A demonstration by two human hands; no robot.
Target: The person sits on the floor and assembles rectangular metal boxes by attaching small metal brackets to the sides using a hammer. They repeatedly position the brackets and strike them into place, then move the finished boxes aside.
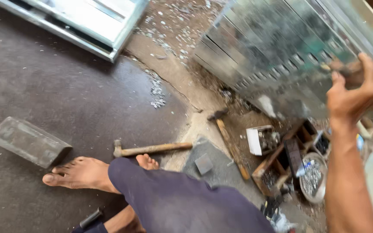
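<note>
My right hand point(359, 92) has its fingers curled tight around the edge of the big shiny ribbed metal sheet point(277, 47), which leans up by the wooden tool tray point(281, 159). I should hold firm and mind the sharp edge. I cannot see my left hand.

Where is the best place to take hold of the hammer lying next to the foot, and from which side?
Grip the hammer at mid-handle, coming from above. It lies flat on the floor, the wooden handle bare and clear toward the right; the metal head sits at the left end, close to the foot.
</note>
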